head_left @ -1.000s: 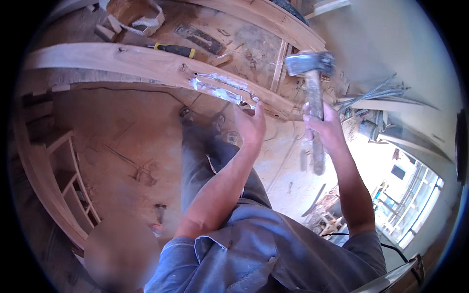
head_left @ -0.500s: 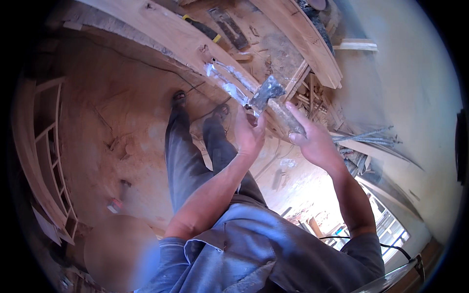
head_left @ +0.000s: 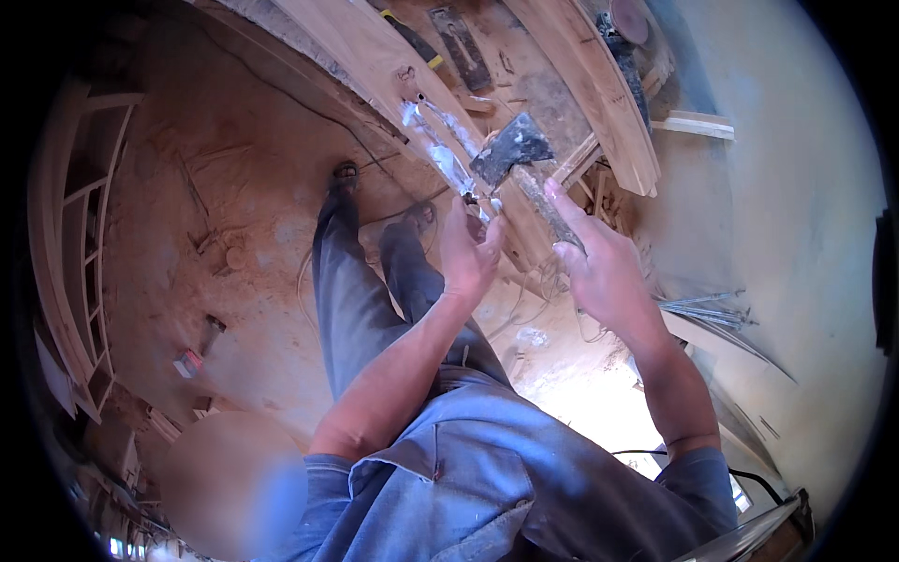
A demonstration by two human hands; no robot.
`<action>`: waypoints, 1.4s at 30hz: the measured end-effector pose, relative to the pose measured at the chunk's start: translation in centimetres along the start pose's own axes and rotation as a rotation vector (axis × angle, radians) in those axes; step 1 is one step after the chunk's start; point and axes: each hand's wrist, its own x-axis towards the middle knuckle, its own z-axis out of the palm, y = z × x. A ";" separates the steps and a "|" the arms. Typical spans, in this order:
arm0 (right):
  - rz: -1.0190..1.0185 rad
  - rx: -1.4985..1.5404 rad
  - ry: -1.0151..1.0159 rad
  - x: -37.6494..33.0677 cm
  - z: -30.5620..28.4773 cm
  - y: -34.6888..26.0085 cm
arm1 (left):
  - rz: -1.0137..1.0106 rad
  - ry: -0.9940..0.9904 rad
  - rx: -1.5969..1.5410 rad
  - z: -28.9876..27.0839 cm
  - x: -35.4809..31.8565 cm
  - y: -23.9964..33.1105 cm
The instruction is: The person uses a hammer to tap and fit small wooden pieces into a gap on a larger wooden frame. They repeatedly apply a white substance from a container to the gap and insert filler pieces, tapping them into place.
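My right hand (head_left: 604,272) grips the wooden handle of a hatchet (head_left: 513,152), index finger stretched along it. The dark, white-spotted head hangs over a pale wooden beam (head_left: 361,51). On the beam, whitish smears (head_left: 440,155) run along narrow slots. Beside the beam's near edge, just below the hatchet head, my left hand (head_left: 471,258) has its thumb and fingers closed around a small dark piece (head_left: 470,199). Too little of that piece shows to tell its kind. Between the hatchet head and my left fingertips there is a small gap.
A second beam (head_left: 599,89) lies at the upper right. Beyond the first are a yellow-and-black handle (head_left: 412,39) and a dark slotted plate (head_left: 461,49). Metal rods (head_left: 707,309) lie by the right wall. A wooden frame (head_left: 89,245) stands left; a cable (head_left: 281,89) crosses the dusty floor.
The hatchet head has risen away from my left fingertips, where it was close against them. My left hand stays at the beam's edge. The whole view has shifted slightly.
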 end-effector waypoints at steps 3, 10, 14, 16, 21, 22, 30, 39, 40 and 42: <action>0.085 -0.231 -0.197 0.0 0.1 -0.1 | -0.002 0.009 0.049 0.1 0.0 -0.1; 0.166 -0.013 -0.122 0.1 -0.8 -1.1 | 0.080 0.034 0.027 0.2 -0.1 -0.2; 0.176 -0.150 -0.247 0.1 -0.5 -1.5 | 0.075 0.025 -0.014 0.1 0.0 0.0; 0.156 -0.243 -0.296 0.2 -0.3 -1.3 | 0.075 0.012 -0.029 0.1 0.0 0.0; 0.030 -0.121 -0.067 -0.4 0.3 -0.9 | 0.053 0.036 0.104 0.1 -0.2 -0.1; 0.069 -0.195 -0.133 -0.5 0.3 -0.9 | 0.077 0.045 0.042 0.2 -0.2 -0.1; 0.100 -0.148 -0.093 -1.1 0.6 -1.4 | 0.093 0.048 0.101 0.3 -0.2 -0.5; 0.254 0.078 -0.065 -2.5 1.0 -0.2 | 0.005 -0.066 -0.001 -0.5 0.0 -0.6; 0.265 0.129 -0.009 -3.0 1.6 0.1 | -0.016 -0.067 0.035 -1.1 0.3 -0.6; 0.288 0.225 0.114 -4.3 3.1 0.9 | -0.103 -0.102 0.027 -2.8 1.6 -0.2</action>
